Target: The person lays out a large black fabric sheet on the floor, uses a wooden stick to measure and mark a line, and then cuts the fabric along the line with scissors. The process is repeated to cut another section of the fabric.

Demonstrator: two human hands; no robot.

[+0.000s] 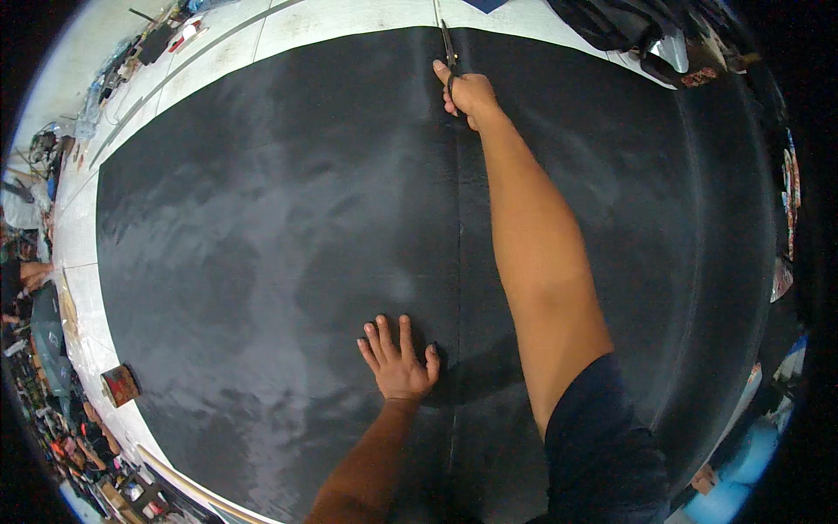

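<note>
A wide sheet of black material [262,218] covers most of the white table [78,236]. A thin straight line runs down it from the far edge toward me. My right arm reaches across to that far edge, where my right hand [470,94] grips a pair of scissors [449,51] by the handles. Their blades point away from me and overlap the sheet's edge at the top of the line; whether they are cutting is too small to tell. Nearer to me, my left hand [399,362] lies flat with spread fingers, pressing on the sheet just left of the line.
A small reddish-brown block [120,385] sits at the sheet's left edge. Dark bundled material [602,22] lies at the far right. Cluttered tools and goods line the left side, where another person's hand [35,275] shows. Blue bags [733,480] are at the lower right.
</note>
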